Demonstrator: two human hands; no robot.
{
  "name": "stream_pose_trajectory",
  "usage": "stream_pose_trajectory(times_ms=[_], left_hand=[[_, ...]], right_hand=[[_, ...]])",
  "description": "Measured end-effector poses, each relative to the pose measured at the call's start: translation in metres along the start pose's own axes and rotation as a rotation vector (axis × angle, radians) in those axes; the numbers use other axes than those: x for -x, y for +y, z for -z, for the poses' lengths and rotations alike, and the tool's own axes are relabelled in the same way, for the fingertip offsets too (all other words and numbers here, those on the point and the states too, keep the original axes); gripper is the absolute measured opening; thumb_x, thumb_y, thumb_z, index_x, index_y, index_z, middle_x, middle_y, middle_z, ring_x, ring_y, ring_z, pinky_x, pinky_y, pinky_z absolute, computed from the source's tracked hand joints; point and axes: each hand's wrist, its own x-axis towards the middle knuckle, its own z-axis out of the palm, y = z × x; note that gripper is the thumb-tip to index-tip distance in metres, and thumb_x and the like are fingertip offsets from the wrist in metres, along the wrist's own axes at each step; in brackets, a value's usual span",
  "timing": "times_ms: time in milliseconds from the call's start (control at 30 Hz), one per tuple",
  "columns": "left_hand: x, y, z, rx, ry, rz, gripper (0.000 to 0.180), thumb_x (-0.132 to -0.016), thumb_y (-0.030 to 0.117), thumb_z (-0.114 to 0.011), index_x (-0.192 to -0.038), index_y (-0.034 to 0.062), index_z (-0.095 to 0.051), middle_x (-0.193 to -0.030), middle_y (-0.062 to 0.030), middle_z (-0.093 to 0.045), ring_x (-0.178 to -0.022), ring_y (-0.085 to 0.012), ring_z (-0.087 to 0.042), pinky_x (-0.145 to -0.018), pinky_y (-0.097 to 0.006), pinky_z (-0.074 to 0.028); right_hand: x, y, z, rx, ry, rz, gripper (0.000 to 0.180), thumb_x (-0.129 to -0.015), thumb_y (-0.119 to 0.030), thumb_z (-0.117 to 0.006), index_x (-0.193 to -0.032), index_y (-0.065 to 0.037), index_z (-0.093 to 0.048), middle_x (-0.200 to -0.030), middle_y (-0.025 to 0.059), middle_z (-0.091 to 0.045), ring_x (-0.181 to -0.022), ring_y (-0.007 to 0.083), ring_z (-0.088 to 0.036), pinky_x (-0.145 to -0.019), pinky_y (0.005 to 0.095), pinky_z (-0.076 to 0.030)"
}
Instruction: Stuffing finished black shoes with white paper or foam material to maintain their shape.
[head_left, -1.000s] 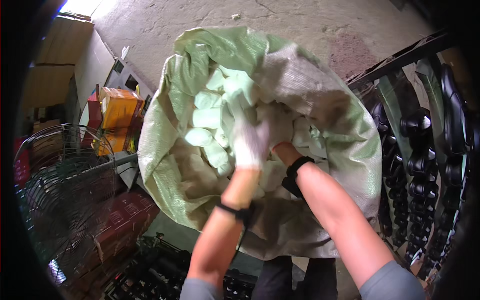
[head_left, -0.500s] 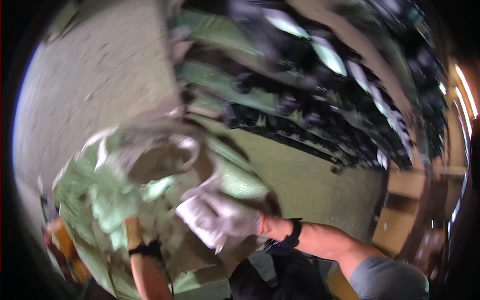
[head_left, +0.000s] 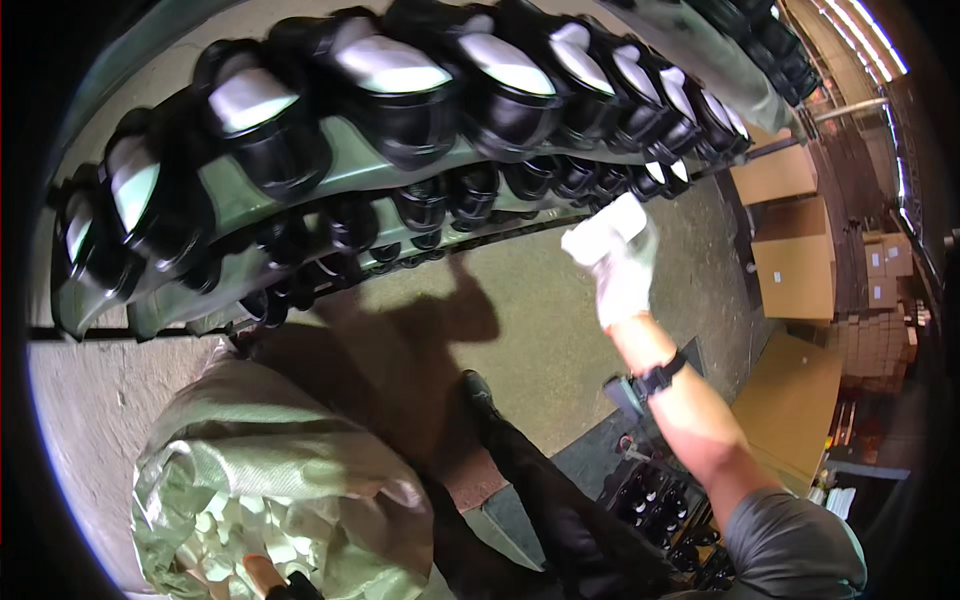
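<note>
Head view, sack: a woven, pale green sack [head_left: 265, 455] stood open at lower left, its rim folded outward.
Sack contents: white pieces [head_left: 290, 518] lay loosely heaped inside.
Left wrist: a bare stretch of wrist [head_left: 262, 575] showed at the sack mouth; the left hand could not be made out among the pale contents, so its opening and any hold could not be told.
Shoe rows: black shoes [head_left: 410, 125] stood in rows across the top, white material showing in their openings.
Right hand: the gloved right hand [head_left: 625, 285] was raised near the right end of the rows, fingers closed around a white piece [head_left: 612, 225].
White piece: it projected beyond the fingers; contact with the shoes could not be confirmed.
Grip: judged adequate; a light hold would suit a piece that looked soft, with its far end left free.
Clearance: the wrist device [head_left: 625, 396] called for care, being bulky enough to knock a shoe.
Cartons: brown cartons [head_left: 795, 265] stood at far right, well apart from the hand.
</note>
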Motion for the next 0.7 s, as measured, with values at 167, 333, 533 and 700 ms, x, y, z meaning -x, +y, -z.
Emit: stream_pose_trajectory(times_ms=[167, 333, 533, 700], left_hand=[[0.033, -0.029, -0.112, -0.001, 0.248, 0.24, 0.029, -0.099, 0.035, -0.073, -0.123, 0.0193, -0.072, -0.116, -0.0035, -0.071, -0.105, -0.022, -0.068, -0.091, -0.043, -0.061], [0.038, -0.015, -0.101, 0.135, 0.291, 0.245, 0.045, -0.111, 0.047, -0.063, -0.144, 0.0149, -0.066, -0.122, -0.0041, -0.072, -0.108, -0.0249, -0.07, -0.098, -0.047, -0.061], [0.07, -0.074, -0.152, 0.062, 0.413, 0.21, 0.05, -0.11, 0.047, -0.064, -0.147, 0.0142, -0.062, -0.128, -0.0068, -0.07, -0.111, -0.0261, -0.07, -0.097, -0.046, -0.06], [0.096, -0.063, -0.169, 0.001, 0.529, 0.123, 0.053, -0.11, 0.048, -0.065, -0.15, 0.0137, -0.06, -0.133, -0.009, -0.069, -0.113, -0.0271, -0.069, -0.097, -0.045, -0.06]], right_hand=[[-0.18, 0.013, 0.062, 0.231, 0.192, 0.506, 0.06, -0.105, -0.002, -0.068, -0.158, -0.008, -0.04, -0.141, 0.012, -0.06, -0.121, 0.0291, -0.069, -0.098, 0.049, -0.066], [-0.234, 0.042, 0.053, 0.25, 0.182, 0.596, 0.053, -0.101, -0.005, -0.067, -0.15, -0.001, -0.046, -0.139, 0.0204, -0.06, -0.119, 0.0338, -0.07, -0.103, 0.0541, -0.063], [-0.293, 0.053, 0.094, 1.604, -0.041, 1.017, 0.061, -0.106, -0.04, -0.071, -0.148, 0.0, -0.053, -0.116, 0.0139, -0.081, -0.116, 0.032, -0.074, -0.106, 0.0494, -0.057], [-0.292, 0.056, 0.066, 1.419, -0.305, 1.108, 0.034, -0.105, -0.041, -0.066, -0.107, -0.012, -0.082, -0.112, 0.0159, -0.082, -0.113, 0.0396, -0.074, -0.104, 0.0463, -0.054]])
